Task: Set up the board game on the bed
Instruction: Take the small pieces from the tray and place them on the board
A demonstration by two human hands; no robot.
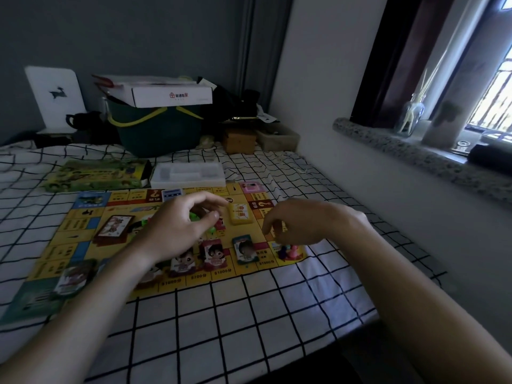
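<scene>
Left hand [177,231]: fingers curled, thumb and forefinger drawn toward each other over small green pieces [195,217]; whether they actually pinch one, cannot tell. Hand hovers over the middle of the board [69,228].

Right hand [299,223]: fingers hang loosely curled, tips pointing down, holding nothing visible. It sits above the board's near right corner, just over a cluster of pawns [289,250] (purple, pink, others unclear).

Board lies flat on the checked sheet [249,314] of the bed. On the board:
- yellow deck [240,214], between the two hands, right of centre;
- brown deck [115,227], left of centre;
- character cards [213,254] in a row along the near edge, partly under the left forearm;
- one more card [73,277] at the near left corner.

Beyond the board's far edge: game box [97,174] to the left, clear tray [188,174] beside it. Further back, against the wall, a green basket [159,131] with a white carton [171,94] on top.
</scene>
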